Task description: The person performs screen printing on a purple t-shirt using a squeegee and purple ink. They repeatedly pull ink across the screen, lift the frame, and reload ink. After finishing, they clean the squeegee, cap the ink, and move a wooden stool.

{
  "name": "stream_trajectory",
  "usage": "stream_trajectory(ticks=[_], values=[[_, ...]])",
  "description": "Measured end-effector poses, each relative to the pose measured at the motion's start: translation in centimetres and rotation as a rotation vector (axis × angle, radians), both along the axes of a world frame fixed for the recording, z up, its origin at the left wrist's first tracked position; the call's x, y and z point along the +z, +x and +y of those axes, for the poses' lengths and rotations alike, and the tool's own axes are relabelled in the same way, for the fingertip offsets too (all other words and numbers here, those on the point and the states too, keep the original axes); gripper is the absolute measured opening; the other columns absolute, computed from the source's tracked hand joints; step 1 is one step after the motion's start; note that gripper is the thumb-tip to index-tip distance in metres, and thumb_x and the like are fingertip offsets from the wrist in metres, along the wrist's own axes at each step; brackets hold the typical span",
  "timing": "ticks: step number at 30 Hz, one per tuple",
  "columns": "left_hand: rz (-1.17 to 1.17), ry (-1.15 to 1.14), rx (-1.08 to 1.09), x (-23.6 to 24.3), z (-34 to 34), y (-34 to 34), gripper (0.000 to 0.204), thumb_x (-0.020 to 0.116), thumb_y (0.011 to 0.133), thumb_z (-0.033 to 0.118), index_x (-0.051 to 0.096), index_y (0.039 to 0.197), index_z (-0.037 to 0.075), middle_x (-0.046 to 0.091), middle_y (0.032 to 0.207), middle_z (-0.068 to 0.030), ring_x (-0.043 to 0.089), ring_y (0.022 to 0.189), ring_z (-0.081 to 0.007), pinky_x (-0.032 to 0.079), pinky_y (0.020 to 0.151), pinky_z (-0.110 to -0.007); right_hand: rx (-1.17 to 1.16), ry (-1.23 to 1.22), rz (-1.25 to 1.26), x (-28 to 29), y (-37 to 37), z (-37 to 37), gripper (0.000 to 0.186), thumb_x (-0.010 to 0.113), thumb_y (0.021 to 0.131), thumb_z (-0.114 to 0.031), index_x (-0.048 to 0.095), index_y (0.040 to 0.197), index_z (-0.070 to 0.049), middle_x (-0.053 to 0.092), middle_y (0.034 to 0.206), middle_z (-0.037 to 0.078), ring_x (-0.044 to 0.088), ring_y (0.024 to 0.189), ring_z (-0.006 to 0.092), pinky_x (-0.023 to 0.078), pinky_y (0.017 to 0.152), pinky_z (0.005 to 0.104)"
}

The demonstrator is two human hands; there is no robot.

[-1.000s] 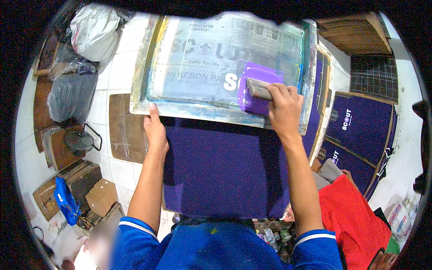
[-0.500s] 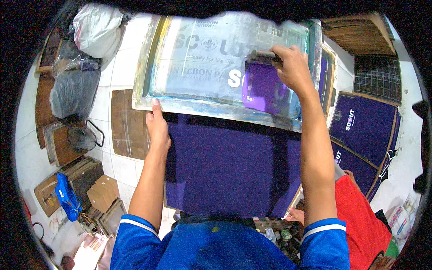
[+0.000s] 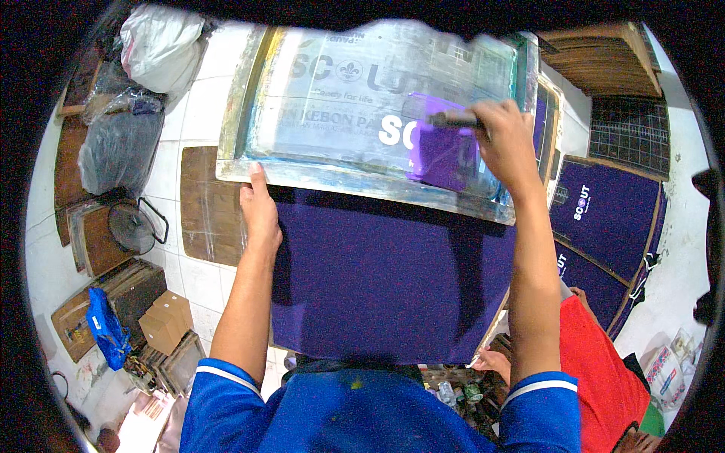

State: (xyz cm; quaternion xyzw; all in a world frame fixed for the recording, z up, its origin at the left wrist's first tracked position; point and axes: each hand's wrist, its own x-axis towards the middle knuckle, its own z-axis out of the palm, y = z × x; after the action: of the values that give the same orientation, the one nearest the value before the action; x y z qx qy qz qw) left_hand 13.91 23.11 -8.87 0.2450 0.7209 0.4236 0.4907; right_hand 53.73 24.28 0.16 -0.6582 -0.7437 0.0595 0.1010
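A silk-screen frame (image 3: 377,192) lies over the far part of a dark purple cloth (image 3: 377,279) on a board. Pale lettering and an emblem show on its mesh. At the frame's near left corner my left hand (image 3: 260,208) grips the edge, thumb on top and fingers underneath. My right hand (image 3: 504,140) is closed around a dark squeegee (image 3: 453,118), blurred by motion, over the right half of the mesh. Beside and below the squeegee is a bright purple patch (image 3: 442,155) with white lettering at its left. The squeegee's lower edge is not plain to see.
Another person's hand (image 3: 495,364) touches the board's near right corner; that person wears a red garment (image 3: 604,370). More printed purple cloths (image 3: 604,211) lie on boards at right. A stack of boards (image 3: 596,57) stands far right. At left are a fan (image 3: 132,226) and a cardboard box (image 3: 166,321).
My right hand has moved the squeegee toward me and slightly right over the mesh. My left hand keeps its hold on the frame's corner. The whole view has shifted a little.
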Motion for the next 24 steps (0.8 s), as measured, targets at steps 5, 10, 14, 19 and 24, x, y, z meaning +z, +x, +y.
stream_trajectory(ticks=[5,10,14,19,24], values=[[-0.047,0.068,0.007,-0.5,-0.1,-0.1,0.062,0.058,0.104,0.047,0.054,0.131,-0.009,0.061,0.13,-0.0149,0.054,0.119,-0.0207,0.04,0.106,-0.035,-0.173,0.064,-0.045,-2.3,-0.1,2.8,0.033,0.069,0.081,-0.007,0.071,0.112,-0.016,0.072,0.11,0.005,0.06,0.107,0.0309,0.043,0.086,0.0491],[-0.058,0.047,0.009,-0.7,0.0,-0.2,0.061,0.058,0.104,0.046,0.053,0.134,-0.008,0.061,0.13,-0.0141,0.055,0.119,-0.0206,0.04,0.106,-0.035,-0.168,0.051,-0.006,-2.3,-2.9,-2.1,0.031,0.071,0.079,-0.004,0.069,0.108,-0.014,0.069,0.103,0.005,0.059,0.101,0.0311,0.041,0.082,0.0456],[-0.071,0.078,-0.009,-0.3,0.0,0.0,0.062,0.058,0.104,0.046,0.052,0.136,-0.007,0.061,0.132,-0.0137,0.054,0.12,-0.0208,0.04,0.106,-0.036,-0.161,0.035,0.029,-1.6,-5.0,-6.4,0.034,0.07,0.077,0.0,0.068,0.107,-0.013,0.068,0.105,0.004,0.058,0.1,0.0299,0.04,0.083,0.044],[-0.045,0.084,-0.004,0.1,-0.1,0.2,0.062,0.058,0.104,0.046,0.051,0.139,-0.006,0.061,0.132,-0.0135,0.056,0.12,-0.0216,0.042,0.106,-0.036,-0.162,0.074,0.053,-1.3,-7.2,-10.4,0.035,0.07,0.072,-0.001,0.068,0.106,-0.012,0.066,0.107,0.003,0.056,0.1,0.0281,0.041,0.084,0.0442],[-0.133,-0.019,-0.043,0.8,0.1,-0.8,0.064,0.06,0.103,0.045,0.05,0.139,-0.007,0.062,0.131,-0.0128,0.057,0.118,-0.0212,0.043,0.105,-0.035,-0.155,0.11,0.052,-1.4,-7.2,-10.7,0.04,0.071,0.073,-0.001,0.066,0.111,-0.013,0.066,0.112,0.003,0.056,0.104,0.0275,0.04,0.088,0.0444]])
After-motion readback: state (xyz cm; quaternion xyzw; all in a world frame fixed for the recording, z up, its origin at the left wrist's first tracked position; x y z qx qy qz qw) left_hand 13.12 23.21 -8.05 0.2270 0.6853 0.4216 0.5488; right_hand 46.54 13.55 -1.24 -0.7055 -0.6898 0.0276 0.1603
